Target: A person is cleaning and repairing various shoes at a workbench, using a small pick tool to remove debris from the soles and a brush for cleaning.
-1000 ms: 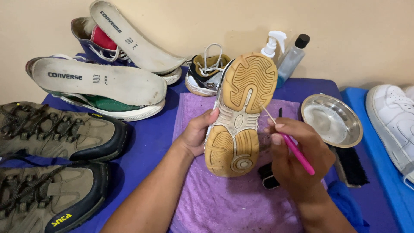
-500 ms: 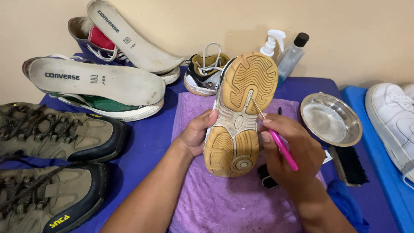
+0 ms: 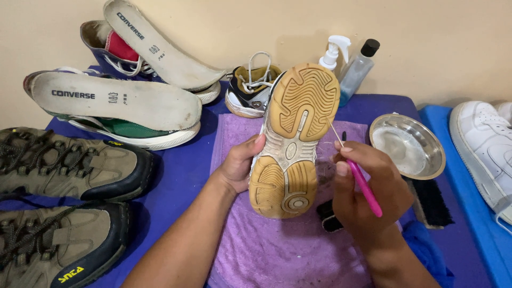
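Observation:
My left hand (image 3: 240,162) grips a sports shoe (image 3: 295,138) by its side, holding it with the tan and white sole turned up toward me over a purple towel (image 3: 277,250). In my right hand (image 3: 368,194) is a thin pick with a pink handle (image 3: 364,188). Its metal tip points at the right edge of the sole's forefoot. The shoe's upper is hidden behind the sole.
Two brown hiking shoes (image 3: 69,165) lie at the left, canvas sneakers with insoles (image 3: 114,98) behind them. Its mate (image 3: 250,90) and two bottles (image 3: 352,66) stand at the back. A metal bowl (image 3: 408,145), a black brush (image 3: 432,202) and a white sneaker (image 3: 482,144) are at the right.
My right hand shifted the pick slightly along the right edge of the sole. The shoe stays held sole-up in my left hand.

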